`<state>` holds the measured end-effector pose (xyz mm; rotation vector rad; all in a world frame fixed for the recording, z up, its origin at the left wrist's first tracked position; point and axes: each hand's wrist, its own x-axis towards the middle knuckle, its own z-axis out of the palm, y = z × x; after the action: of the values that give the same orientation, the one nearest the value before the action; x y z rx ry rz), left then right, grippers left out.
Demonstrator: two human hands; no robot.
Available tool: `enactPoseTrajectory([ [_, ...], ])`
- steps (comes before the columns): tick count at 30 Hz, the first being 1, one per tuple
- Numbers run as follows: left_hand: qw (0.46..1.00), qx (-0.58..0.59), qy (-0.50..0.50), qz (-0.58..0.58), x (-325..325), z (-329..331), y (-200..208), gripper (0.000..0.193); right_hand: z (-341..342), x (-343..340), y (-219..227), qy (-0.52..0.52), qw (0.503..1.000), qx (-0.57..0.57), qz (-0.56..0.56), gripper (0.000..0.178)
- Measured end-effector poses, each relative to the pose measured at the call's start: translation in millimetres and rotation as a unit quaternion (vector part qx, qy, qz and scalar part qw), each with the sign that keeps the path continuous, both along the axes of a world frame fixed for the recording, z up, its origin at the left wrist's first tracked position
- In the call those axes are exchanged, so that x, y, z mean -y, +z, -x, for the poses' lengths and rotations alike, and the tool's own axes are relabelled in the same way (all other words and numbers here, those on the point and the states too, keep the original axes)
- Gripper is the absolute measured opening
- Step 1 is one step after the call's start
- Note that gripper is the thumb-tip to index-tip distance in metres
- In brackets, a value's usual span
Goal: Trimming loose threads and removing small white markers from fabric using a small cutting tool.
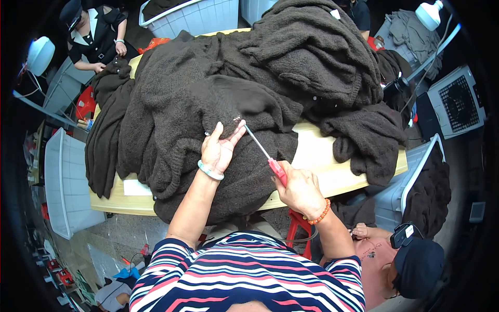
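Observation:
Dark brown knitted cloth (156, 99) lies heaped across the table before me. My left hand (218, 152) rests on it palm up, thumb apart and fingers stretched out, a pale bangle at the wrist. In my right hand (301, 193) is a red-handled tool with a long thin metal shaft (258, 144). Its shaft slants up and left, and its tip is at my left fingertips, over the cloth. A small pale patch shows just beyond those fingertips; I cannot make out what it is. An orange bead bracelet circles my right wrist.
Bare wood of the table (325, 156) shows among the piles. White bins stand left (65, 182), behind (192, 18) and right (416, 177), the right one holding dark cloth. One person (96, 36) handles cloth at far left; another (382, 255) sits close at my right. Lamps stand at both sides.

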<state>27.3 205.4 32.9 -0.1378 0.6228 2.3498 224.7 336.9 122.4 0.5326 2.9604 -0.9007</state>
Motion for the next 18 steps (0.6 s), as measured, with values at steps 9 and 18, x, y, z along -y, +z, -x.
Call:
enactPoseTrajectory([
  [9,0.994,-0.020,-0.108,-0.014,15.3,3.3,1.9,0.043,-4.6,12.0,1.8,-0.031,0.999,0.009,-0.014,0.031],
  [18,0.994,-0.058,-0.028,0.088,15.2,1.2,-5.4,0.027,-11.4,25.3,-1.8,-0.045,0.999,0.029,-0.011,0.032],
])
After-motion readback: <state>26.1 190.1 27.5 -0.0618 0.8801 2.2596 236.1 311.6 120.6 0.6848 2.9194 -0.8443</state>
